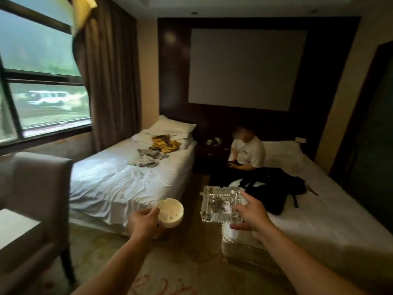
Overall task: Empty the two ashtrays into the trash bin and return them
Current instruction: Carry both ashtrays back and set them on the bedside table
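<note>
My left hand (143,224) grips a round cream ceramic ashtray (171,211) by its near rim, held level in front of me with dark specks inside. My right hand (249,216) holds a square clear glass ashtray (220,204) by its right side, thumb underneath; grey ash and dark bits lie in its middle. Both ashtrays hover above the carpeted gap between two beds. No trash bin is in view.
A white bed (119,177) with scattered clothes stands on the left, another bed (319,209) with a black bag (274,186) on the right. A person sits between them by the nightstand. A grey armchair (36,188) and a table corner are at the left, under the window.
</note>
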